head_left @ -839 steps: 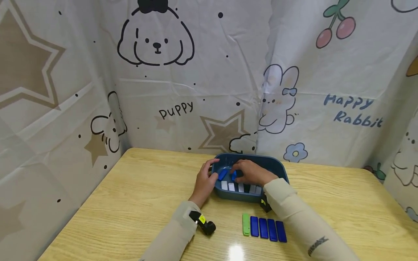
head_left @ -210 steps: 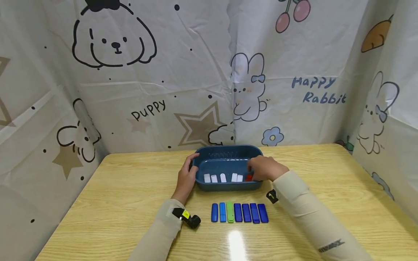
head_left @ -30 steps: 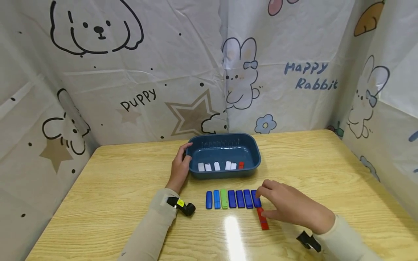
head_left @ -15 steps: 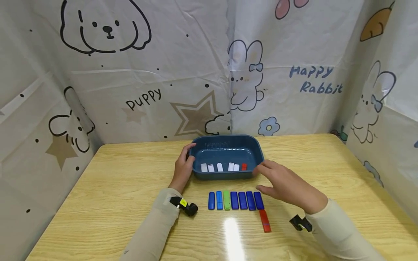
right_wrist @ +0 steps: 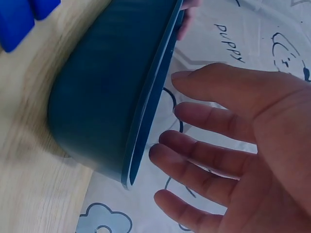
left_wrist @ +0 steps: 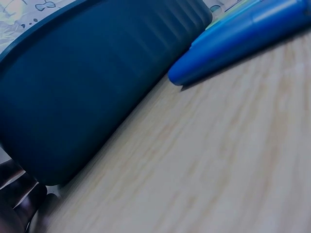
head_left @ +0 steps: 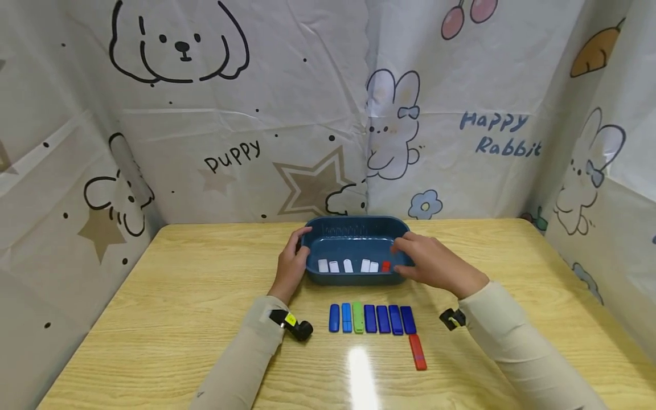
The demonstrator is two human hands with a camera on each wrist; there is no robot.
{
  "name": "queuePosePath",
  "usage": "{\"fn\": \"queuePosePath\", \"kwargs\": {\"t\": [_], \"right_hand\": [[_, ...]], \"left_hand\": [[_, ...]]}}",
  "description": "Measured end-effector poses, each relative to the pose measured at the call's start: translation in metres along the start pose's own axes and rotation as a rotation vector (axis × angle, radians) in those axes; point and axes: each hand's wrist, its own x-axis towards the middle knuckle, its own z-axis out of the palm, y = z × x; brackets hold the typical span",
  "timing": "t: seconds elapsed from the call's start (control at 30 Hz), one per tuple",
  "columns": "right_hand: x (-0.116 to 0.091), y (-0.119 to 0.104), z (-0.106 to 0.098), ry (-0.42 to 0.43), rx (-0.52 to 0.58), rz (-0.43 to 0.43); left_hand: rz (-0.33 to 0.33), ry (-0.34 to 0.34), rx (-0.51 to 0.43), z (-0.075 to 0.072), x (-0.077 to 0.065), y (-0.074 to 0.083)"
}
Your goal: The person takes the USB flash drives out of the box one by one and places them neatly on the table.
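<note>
A dark blue plastic bin (head_left: pixel 353 279) stands toward the back of the table. My left hand (head_left: pixel 291 265) grips its left end; curled fingers show at the bin's corner in the left wrist view. Over the bin's right end hovers my right hand (head_left: pixel 435 263), thumb and fingers spread with nothing between them in the right wrist view. Near it, inside along the front wall, is a small red piece (head_left: pixel 386 266), with several white pieces (head_left: pixel 348 266) to its left. On the table before the bin, another red oblong piece (head_left: pixel 417 352) lies below the row's right end.
A row of flat oblong pieces lies in front of the bin: a blue one (head_left: pixel 334 318), a lighter blue one (head_left: pixel 347 317), a green one (head_left: pixel 357 317) and several dark blue ones (head_left: pixel 383 319). Behind the wooden table (head_left: pixel 205 273) hangs a printed curtain (head_left: pixel 230 171).
Blue pieces once in the bin now lie in the row. A red piece was set on the table below it. My right hand has since moved back over the bin; my left hand stays there.
</note>
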Motion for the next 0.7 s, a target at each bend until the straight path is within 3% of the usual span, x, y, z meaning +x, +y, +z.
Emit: {"fn": "queuePosePath", "kwargs": {"t": [0.17, 0.37, 0.7], "right_hand": [[0.013, 0.007, 0.002, -0.070, 0.001, 0.031], [0.033, 0.011, 0.007, -0.224, 0.014, 0.076], [0.059, 0.011, 0.016, -0.429, 0.034, 0.260]], "left_hand": [[-0.001, 0.000, 0.002, 0.000, 0.000, 0.001], [0.006, 0.007, 0.010, -0.001, -0.002, 0.002], [0.026, 0.017, 0.004, -0.001, -0.001, -0.001]]}}
